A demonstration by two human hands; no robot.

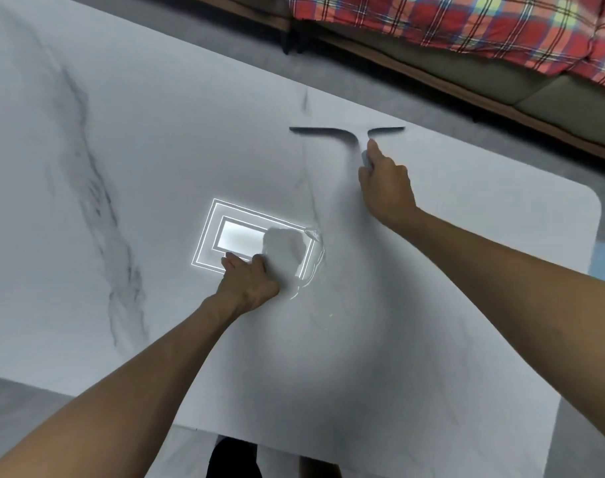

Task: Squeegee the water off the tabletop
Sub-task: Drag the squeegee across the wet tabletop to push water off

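A white marble tabletop (156, 150) with grey veins fills the view. My right hand (385, 188) grips the pale handle of a squeegee (346, 132), whose dark blade lies across the table near its far edge. My left hand (249, 281) rests flat on the table, nearer to me. Just right of the left hand lies a puddle of water (308, 260), its edge glinting over the bright reflection of a ceiling lamp (239, 236). A faint wet streak runs from the puddle up toward the blade.
A sofa (501, 81) with a red plaid blanket (466, 22) stands beyond the table's far edge, across a strip of grey floor. The table's rounded right corner (594, 205) and near edge (328, 450) are in view.
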